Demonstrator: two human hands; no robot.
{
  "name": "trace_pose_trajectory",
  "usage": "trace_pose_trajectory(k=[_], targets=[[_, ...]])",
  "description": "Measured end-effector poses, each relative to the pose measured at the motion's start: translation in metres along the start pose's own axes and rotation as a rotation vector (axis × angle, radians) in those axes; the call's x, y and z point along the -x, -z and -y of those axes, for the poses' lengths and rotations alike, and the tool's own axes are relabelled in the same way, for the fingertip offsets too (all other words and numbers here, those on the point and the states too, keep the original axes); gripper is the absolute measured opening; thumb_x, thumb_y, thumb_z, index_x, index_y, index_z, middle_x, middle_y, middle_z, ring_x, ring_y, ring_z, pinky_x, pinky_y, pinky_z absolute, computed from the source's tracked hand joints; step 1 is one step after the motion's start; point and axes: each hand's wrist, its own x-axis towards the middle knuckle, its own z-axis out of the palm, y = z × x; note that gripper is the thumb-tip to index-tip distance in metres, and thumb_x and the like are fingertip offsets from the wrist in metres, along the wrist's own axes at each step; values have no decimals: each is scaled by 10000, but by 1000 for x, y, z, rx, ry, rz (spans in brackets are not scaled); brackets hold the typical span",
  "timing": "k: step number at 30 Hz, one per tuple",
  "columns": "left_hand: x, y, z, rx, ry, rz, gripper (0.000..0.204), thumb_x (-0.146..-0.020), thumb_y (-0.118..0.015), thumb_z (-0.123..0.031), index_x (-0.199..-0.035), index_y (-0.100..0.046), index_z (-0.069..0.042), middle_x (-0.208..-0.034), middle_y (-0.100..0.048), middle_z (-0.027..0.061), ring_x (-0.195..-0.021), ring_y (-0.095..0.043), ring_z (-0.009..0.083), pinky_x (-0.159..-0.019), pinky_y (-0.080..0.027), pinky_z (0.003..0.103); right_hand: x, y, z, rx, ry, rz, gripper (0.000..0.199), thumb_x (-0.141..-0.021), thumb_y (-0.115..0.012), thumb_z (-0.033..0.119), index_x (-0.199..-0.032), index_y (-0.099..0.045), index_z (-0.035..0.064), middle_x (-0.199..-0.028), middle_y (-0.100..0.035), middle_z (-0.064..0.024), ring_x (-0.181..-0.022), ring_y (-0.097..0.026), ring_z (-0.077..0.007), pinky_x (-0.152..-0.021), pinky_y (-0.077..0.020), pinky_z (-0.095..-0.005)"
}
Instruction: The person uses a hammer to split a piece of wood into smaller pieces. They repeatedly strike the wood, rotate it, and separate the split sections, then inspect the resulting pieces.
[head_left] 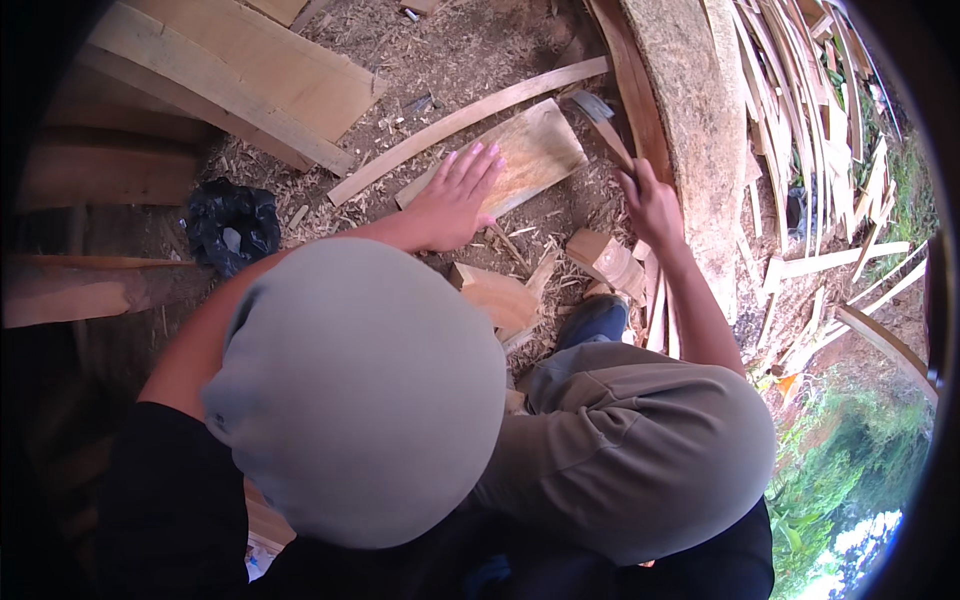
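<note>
Pale wood forms the workpiece, a short flat board (545, 160) lying on the dirt floor (450, 55) in the upper centre of the frame, its long axis slanting up to the right. Left hand (463, 198): laid flat on the lower-left part of the board, palm down, fingers extended; it grips nothing. Right hand (655, 208): closed around the handle of a hand tool (606, 128), right of centre in the upper half. The tool has a wooden handle and a grey metal head; the head sits just beside the board's upper-right end. Whether the two touch cannot be told.

Container: one black plastic bag (262, 212), left of centre in the upper half, crumpled, mouth open upward. A small pale item shows inside the opening; its kind cannot be determined.

Surroundings: a long, narrow wooden strip (470, 118) runs along the board's upper-left side. Two wooden blocks (608, 262) lie below the board, near a dark shoe (597, 320). Wood shavings are scattered over the floor. Thin slats (795, 110) lie heaped at upper right.
</note>
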Motion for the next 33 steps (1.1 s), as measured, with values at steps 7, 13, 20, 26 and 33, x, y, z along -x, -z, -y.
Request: trace_pose_trajectory(k=[7,13,20,26,33], targets=[[-2,-3,2,-4,-22,-53,898,-1062,-497,-458,-1653,-3,2,-1734,22,216,-1613,48,371,-1289,-20,557,-9,-10,5,17,106,63,266,-1054,-574,387,-1099,-508,134,-853,-698,-260,-785,-676,-502,-658,-512,-604],[1,0,2,27,-42,-70,889,-1063,-510,-424,-1655,0,1,-1737,27,212,-1612,52,378,-1288,-25,557,5,-12,5,-195,268,-204,235,-1050,-592,333,-1099,-527,112,-829,-699,-258,-787,-684,-491,-657,-526,-581],[-4,-2,1,20,-65,-95,897,-1058,-516,-437,-1657,-6,-5,-1738,13,211,-1613,44,377,-1289,-25,552,8,2,16,-250,260,-180,292,-1053,-572,376,-1085,-489,98,-832,-683,-292,-823,-662,-525,-722,-510,-626],[-1,3,-1,15,9,31,896,-1063,-509,-443,-1658,3,-12,-1737,33,210,-1613,65,368,-1293,-15,546,-12,1,10,-65,110,-42,267,-1047,-588,365,-1114,-510,118,-862,-696,-274,-816,-676,-510,-694,-523,-602],[-4,8,-2,22,4,32,866,-1079,-457,-462,-1661,10,-22,-1743,52,189,-1615,82,344,-1295,8,534,-10,-13,0,-26,103,-16,250,-1040,-605,339,-1111,-516,117,-842,-701,-254,-808,-687,-491,-679,-530,-592]])
